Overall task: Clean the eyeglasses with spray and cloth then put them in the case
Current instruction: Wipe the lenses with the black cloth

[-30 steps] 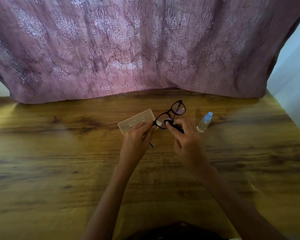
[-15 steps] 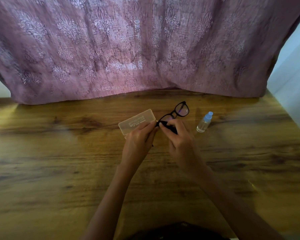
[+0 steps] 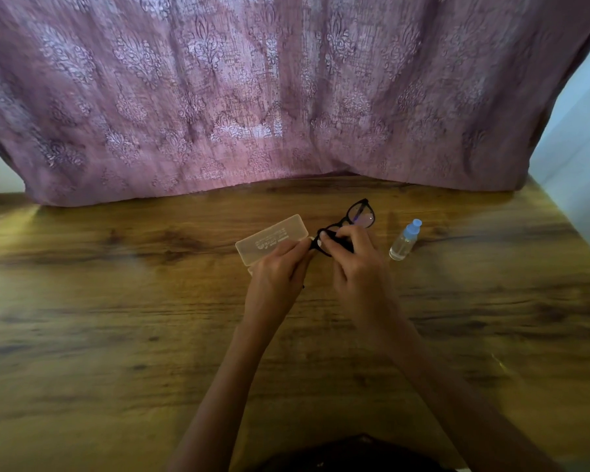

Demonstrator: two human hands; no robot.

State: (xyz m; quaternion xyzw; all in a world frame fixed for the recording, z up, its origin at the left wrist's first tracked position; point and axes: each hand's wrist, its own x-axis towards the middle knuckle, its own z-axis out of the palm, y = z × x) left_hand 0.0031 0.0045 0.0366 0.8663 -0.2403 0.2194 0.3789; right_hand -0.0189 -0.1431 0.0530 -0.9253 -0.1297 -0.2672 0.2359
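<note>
L hand pinches glasses at the left end; R hand presses dark cloth on the lens. Case and spray lie close beside; table is free nearer.

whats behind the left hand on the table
A translucent case lies flat behind the left hand, lid closed, printing on top. The hand covers its near corner. The frosted plastic hides whether anything is inside.
</note>
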